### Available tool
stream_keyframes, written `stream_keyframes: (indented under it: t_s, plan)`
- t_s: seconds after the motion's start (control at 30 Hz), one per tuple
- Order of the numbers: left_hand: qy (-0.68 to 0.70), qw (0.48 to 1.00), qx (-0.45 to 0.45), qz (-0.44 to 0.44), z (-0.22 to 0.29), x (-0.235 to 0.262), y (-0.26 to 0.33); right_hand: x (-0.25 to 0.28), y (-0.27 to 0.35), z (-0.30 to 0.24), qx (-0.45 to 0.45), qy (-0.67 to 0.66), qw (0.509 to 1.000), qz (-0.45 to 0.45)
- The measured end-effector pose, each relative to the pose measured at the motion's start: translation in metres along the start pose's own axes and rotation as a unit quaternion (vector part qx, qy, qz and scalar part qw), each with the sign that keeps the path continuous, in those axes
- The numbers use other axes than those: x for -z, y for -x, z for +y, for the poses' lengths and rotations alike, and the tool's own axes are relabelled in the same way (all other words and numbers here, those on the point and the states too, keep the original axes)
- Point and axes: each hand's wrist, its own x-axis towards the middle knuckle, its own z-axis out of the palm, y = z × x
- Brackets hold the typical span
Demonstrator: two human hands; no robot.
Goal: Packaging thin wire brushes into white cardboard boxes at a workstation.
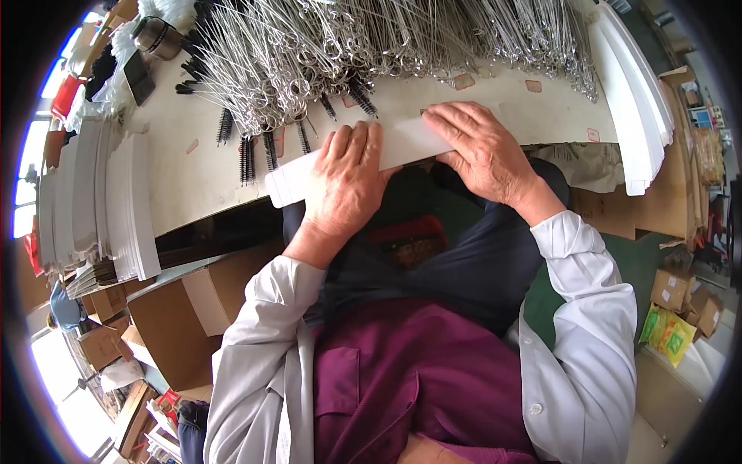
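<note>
A long, narrow white carton lies across the table's front edge, slanting up to the right. My left hand is closed over its left part, fingers on top and thumb at the near edge. Toward the right end, my right hand grips it the same way, with the fingers laid together on top. The carton's left end has an open flap and sticks out past my left hand. Just beyond both hands lies a big heap of wire brushes with ring-shaped handles and black bristles.
Stacks of flat white cartons stand at the table's left and right ends. A metal flask and a dark phone-like slab are at the back left. Below the table on the left is an open cardboard box.
</note>
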Motion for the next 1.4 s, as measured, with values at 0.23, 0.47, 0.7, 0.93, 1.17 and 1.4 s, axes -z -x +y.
stream_keyframes:
  t_s: [0.23, 0.47, 0.7, 0.93, 1.17, 1.4]
  plan:
    - [-0.12, 0.993, -0.015, -0.006, 0.007, -0.027, 0.014, -0.034, -0.006, -0.038, 0.018, 0.044, 0.999, -0.005]
    - [-0.151, 0.989, -0.005, -0.006, -0.031, 0.01, 0.058, -0.01, 0.037, 0.012, -0.086, 0.109, 0.99, 0.019]
    - [-0.149, 0.989, -0.02, 0.007, -0.034, 0.017, 0.056, -0.002, 0.041, 0.02, -0.094, 0.104, 0.989, 0.039]
    - [-0.116, 0.992, -0.01, -0.046, -0.02, 0.057, 0.074, 0.024, 0.042, 0.001, -0.022, 0.064, 0.994, 0.091]
    - [0.161, 0.958, 0.05, -0.232, 0.014, 0.075, 0.05, 0.004, 0.014, -0.054, 0.069, -0.011, 0.995, 0.065]
    - [0.117, 0.977, 0.139, -0.114, 0.008, 0.042, 0.049, -0.009, 0.005, -0.092, -0.011, -0.087, 0.984, 0.157]
